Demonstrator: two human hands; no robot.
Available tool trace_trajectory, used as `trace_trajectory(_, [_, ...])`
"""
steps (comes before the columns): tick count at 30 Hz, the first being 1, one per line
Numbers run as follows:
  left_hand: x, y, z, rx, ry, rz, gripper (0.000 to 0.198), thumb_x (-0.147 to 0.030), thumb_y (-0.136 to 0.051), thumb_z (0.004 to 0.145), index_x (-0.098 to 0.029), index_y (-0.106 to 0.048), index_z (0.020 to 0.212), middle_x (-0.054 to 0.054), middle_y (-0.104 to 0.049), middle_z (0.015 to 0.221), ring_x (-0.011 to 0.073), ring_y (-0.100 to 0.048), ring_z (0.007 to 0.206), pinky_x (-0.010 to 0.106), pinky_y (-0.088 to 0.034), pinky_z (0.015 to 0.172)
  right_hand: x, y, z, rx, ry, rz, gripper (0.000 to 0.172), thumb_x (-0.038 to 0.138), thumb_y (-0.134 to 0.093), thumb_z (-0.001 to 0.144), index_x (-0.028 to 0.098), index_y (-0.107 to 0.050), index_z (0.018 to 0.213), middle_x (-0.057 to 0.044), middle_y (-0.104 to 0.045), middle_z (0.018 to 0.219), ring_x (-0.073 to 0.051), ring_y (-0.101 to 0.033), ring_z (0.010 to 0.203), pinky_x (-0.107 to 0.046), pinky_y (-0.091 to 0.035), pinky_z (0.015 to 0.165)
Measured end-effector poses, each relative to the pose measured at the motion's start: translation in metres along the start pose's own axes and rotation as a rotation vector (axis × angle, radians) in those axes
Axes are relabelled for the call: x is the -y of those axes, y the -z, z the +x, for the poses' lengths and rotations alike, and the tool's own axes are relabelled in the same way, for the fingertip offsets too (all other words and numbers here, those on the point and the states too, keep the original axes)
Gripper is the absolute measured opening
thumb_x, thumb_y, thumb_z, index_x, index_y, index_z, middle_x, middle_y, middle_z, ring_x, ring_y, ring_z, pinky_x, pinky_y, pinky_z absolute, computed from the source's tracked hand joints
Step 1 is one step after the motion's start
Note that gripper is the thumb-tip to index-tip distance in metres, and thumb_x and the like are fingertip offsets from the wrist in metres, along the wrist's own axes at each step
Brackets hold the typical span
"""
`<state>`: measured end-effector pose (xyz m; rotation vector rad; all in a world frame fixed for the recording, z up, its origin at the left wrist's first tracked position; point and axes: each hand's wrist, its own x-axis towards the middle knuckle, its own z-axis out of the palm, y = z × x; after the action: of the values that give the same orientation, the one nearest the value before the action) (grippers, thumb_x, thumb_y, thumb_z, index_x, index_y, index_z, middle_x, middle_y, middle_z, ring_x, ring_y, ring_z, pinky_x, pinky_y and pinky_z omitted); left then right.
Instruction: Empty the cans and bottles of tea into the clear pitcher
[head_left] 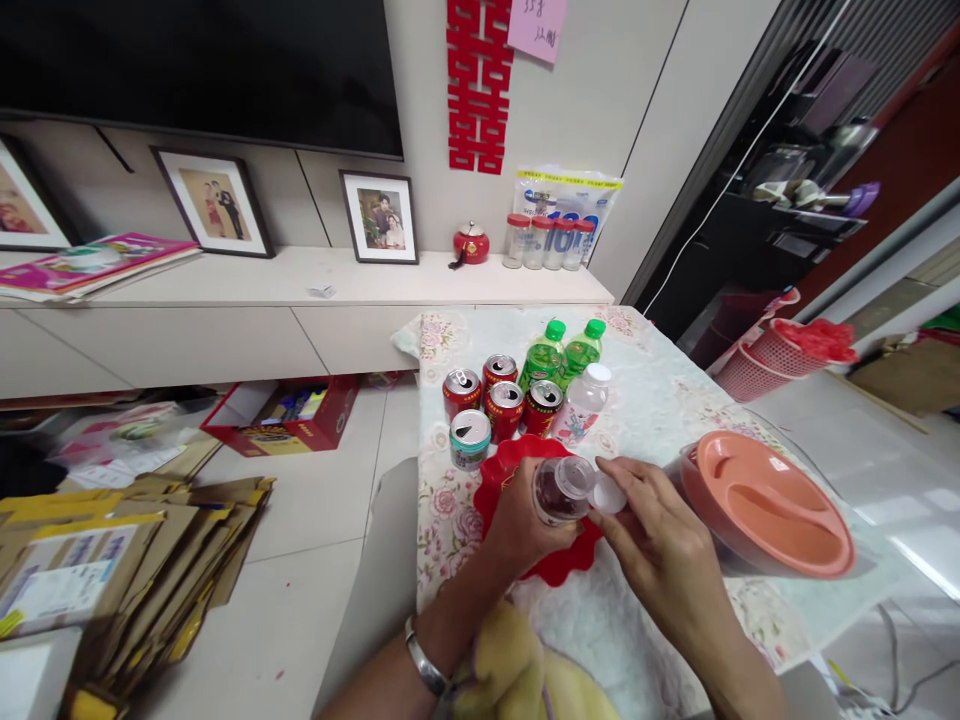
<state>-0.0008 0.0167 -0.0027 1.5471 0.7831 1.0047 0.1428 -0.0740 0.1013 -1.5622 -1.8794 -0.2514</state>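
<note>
My left hand [517, 520] is wrapped round a clear plastic bottle [559, 490] whose mouth is uncovered and tilted toward me. Between thumb and fingers, my right hand [660, 535] pinches a white bottle cap [609, 493], right beside the bottle's mouth. Beneath both hands lies a red scalloped plate [502, 460], partly hidden. Behind it stand several opened drink cans, among them a red can [461, 392] and a teal can [470, 440]. Two green-capped bottles [544, 358] and a white-capped clear bottle [586, 405] stand upright next to the cans.
An orange lidded container [772, 505] sits on the flowered tablecloth [450, 545] at the right. Along the wall, a white cabinet [262, 285] bears picture frames, a red pot [471, 243] and red-lidded jars [534, 243]. Flattened cardboard [165, 570] lies on the floor at left.
</note>
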Motion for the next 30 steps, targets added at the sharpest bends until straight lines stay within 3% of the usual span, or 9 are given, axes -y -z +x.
trace_trajectory(9, [0.002, -0.003, 0.000, -0.005, 0.022, -0.046, 0.063, -0.022, -0.090, 0.061, -0.023, -0.055, 0.113, 0.006, -0.073, 0.107, 0.0266, -0.073, 0.095, 0.041, -0.059, 0.083, 0.003, 0.011, 0.021, 0.121, 0.035, 0.071, 0.038, 0.020, -0.058, 0.103, 0.022, -0.050, 0.140, -0.008, -0.066, 0.124, -0.017, -0.068, 0.116, -0.027, -0.058, 0.097])
trace_trajectory(16, [0.004, -0.002, -0.001, -0.011, 0.024, 0.003, 0.061, -0.024, -0.089, 0.061, -0.024, -0.055, 0.112, 0.005, -0.072, 0.106, 0.0262, -0.071, 0.094, 0.039, -0.058, 0.079, 0.004, 0.028, 0.047, 0.426, 0.058, 0.101, 0.047, 0.015, -0.047, 0.104, 0.031, -0.047, 0.149, -0.007, -0.059, 0.126, -0.016, -0.066, 0.110, -0.031, -0.061, 0.090])
trace_trajectory(20, [0.002, -0.001, -0.001, -0.019, 0.021, 0.029, 0.061, -0.026, -0.088, 0.062, -0.024, -0.054, 0.111, 0.005, -0.071, 0.107, 0.0267, -0.071, 0.095, 0.040, -0.058, 0.079, 0.004, 0.034, 0.059, 0.534, 0.081, 0.099, 0.049, 0.013, -0.043, 0.104, 0.034, -0.048, 0.148, -0.006, -0.058, 0.133, -0.019, -0.061, 0.119, -0.036, -0.060, 0.096])
trace_trajectory(26, [0.001, -0.002, -0.001, -0.032, 0.027, 0.026, 0.061, -0.030, -0.090, 0.061, -0.025, -0.053, 0.109, 0.005, -0.072, 0.105, 0.0296, -0.072, 0.095, 0.043, -0.060, 0.078, 0.003, 0.033, 0.069, 0.598, 0.103, 0.093, 0.029, 0.013, -0.041, 0.102, 0.025, -0.062, 0.119, -0.009, -0.062, 0.124, -0.022, -0.063, 0.110, -0.042, -0.061, 0.092])
trace_trajectory(30, [0.001, -0.002, -0.001, -0.028, 0.042, 0.006, 0.060, -0.029, -0.090, 0.061, -0.026, -0.053, 0.109, 0.004, -0.072, 0.104, 0.0278, -0.072, 0.093, 0.040, -0.060, 0.076, 0.004, 0.035, 0.072, 0.647, 0.064, 0.092, 0.024, 0.018, -0.038, 0.103, 0.022, -0.062, 0.107, -0.010, -0.060, 0.115, -0.021, -0.063, 0.099, -0.042, -0.060, 0.086])
